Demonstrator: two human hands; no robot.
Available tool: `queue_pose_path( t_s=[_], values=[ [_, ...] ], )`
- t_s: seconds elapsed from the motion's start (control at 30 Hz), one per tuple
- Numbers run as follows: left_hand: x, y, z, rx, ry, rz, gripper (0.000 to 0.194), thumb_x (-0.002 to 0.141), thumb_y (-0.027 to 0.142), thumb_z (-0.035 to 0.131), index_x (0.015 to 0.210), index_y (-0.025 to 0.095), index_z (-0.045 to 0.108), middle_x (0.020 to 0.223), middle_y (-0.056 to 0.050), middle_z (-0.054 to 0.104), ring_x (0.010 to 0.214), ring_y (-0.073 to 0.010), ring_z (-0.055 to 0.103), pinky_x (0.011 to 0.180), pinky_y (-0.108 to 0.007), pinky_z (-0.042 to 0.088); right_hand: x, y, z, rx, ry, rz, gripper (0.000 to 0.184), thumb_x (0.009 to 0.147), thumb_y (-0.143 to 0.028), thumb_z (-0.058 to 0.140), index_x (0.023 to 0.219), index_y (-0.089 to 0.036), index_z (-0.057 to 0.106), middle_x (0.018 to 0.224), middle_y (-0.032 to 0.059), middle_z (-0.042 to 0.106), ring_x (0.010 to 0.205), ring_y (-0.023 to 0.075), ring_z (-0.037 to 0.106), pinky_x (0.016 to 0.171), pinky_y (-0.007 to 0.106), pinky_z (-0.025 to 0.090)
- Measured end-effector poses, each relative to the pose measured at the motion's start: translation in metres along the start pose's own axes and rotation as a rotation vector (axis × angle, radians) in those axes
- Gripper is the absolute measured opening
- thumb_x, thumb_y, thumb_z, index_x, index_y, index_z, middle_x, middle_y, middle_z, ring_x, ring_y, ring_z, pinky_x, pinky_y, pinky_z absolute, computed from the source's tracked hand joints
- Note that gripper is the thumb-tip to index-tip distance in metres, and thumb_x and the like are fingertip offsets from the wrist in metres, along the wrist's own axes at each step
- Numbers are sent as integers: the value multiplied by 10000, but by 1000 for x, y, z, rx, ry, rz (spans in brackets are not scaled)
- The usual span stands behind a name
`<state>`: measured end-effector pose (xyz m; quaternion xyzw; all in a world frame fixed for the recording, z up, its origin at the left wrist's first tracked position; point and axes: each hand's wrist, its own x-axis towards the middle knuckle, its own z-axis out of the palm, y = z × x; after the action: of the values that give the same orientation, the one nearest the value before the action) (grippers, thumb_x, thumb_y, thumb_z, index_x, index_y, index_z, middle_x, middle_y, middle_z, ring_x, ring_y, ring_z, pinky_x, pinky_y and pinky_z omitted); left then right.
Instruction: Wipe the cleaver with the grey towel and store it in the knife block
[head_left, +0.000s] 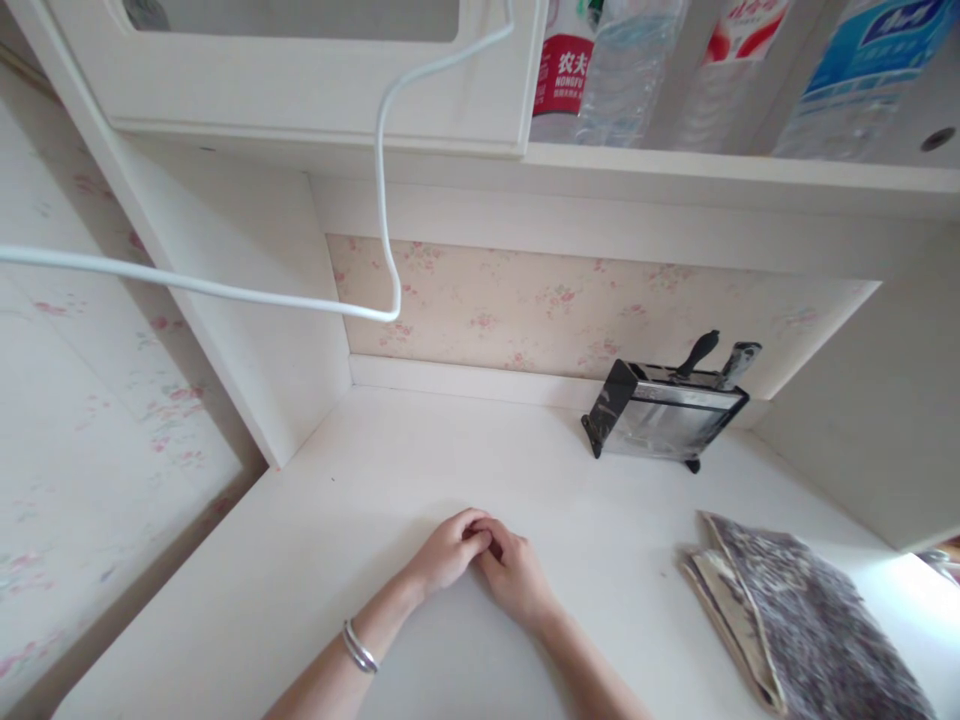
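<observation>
My left hand (pixel 448 552) and my right hand (pixel 517 578) rest together on the white countertop (pixel 420 455), their curled fingers touching at the middle. Both are closed, and no object shows in them. A silver bangle (pixel 360 648) circles my left wrist. Behind and to the right of my hands stands a black and clear knife block (pixel 667 420). Two handles stick up from it. A folded grey-brown patterned cloth (pixel 810 610) with a beige edge lies to the right of my right hand.
A white cable (pixel 285 300) hangs across the upper left, in front of a cabinet door (pixel 315 85). Several plastic bottles (pixel 630 70) stand on the open shelf above the counter. A side panel (pixel 855 400) bounds the right, and flowered wallpaper (pixel 487 310) covers the back.
</observation>
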<state>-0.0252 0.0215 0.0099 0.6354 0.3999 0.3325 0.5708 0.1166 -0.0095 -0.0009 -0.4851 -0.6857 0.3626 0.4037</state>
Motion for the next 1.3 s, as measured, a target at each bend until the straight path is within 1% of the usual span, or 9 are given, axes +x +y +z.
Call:
queue_pose_path(
  t_s=[0.3,0.43,0.67,0.87,1.03,1.1,1.17,1.27,1.3],
  values=[
    [-1,-2,0,10,-6,5,213,807,234,539,986,191,646,1001,-47,680,994,-207,594,907,-302,429,0,2,1,-2,9,13,277,790,-123,502,1006,-216,649,934,37,713,838,190,662,793,307,504],
    [-2,0,0,21,0,2,203,802,224,539,973,191,644,991,-42,675,990,-205,595,902,-298,426,0,0,1,3,9,9,259,806,-134,498,1000,-220,646,934,33,709,837,188,661,777,298,500],
    [-1,2,0,2,-14,-6,196,788,207,524,946,191,637,959,-34,668,964,-202,591,876,-294,428,-1,-1,0,-16,13,3,306,794,-107,473,1023,-217,643,960,38,708,879,190,656,790,292,485],
    [0,1,0,-55,-27,-42,246,728,142,489,923,184,633,912,-25,658,923,-192,585,849,-293,427,-2,0,2,-82,-14,-10,264,777,-102,480,944,-208,655,809,8,682,699,148,601,647,238,433],
    [1,6,4,-80,-17,-98,252,700,140,477,902,168,626,874,-30,660,884,-189,598,809,-292,445,-6,-3,2,-87,-11,14,206,776,-122,489,890,-194,645,768,3,651,659,132,554,609,227,393],
    [0,12,8,-16,-45,-126,284,693,128,460,922,160,625,872,-35,670,855,-187,613,782,-293,459,-12,-6,-5,-52,-44,50,180,774,-143,509,886,-190,641,761,0,641,655,130,547,599,228,390],
    [-1,20,12,104,-138,-93,319,696,118,460,954,167,641,914,-38,686,872,-186,622,784,-291,465,-20,-9,-20,39,-142,90,181,774,-167,535,915,-192,646,789,1,647,692,137,563,621,234,408],
    [3,36,23,263,-311,14,314,741,149,494,999,197,667,970,-33,703,908,-186,630,803,-289,469,-30,-10,-58,225,-329,184,205,775,-223,588,963,-204,667,870,14,671,787,163,594,704,269,453],
    [6,42,27,284,-344,40,304,764,175,504,1019,200,667,981,-36,706,906,-185,635,803,-289,474,-32,-8,-74,258,-351,215,197,772,-251,609,949,-201,679,883,23,676,801,171,598,725,285,465]
  ],
)
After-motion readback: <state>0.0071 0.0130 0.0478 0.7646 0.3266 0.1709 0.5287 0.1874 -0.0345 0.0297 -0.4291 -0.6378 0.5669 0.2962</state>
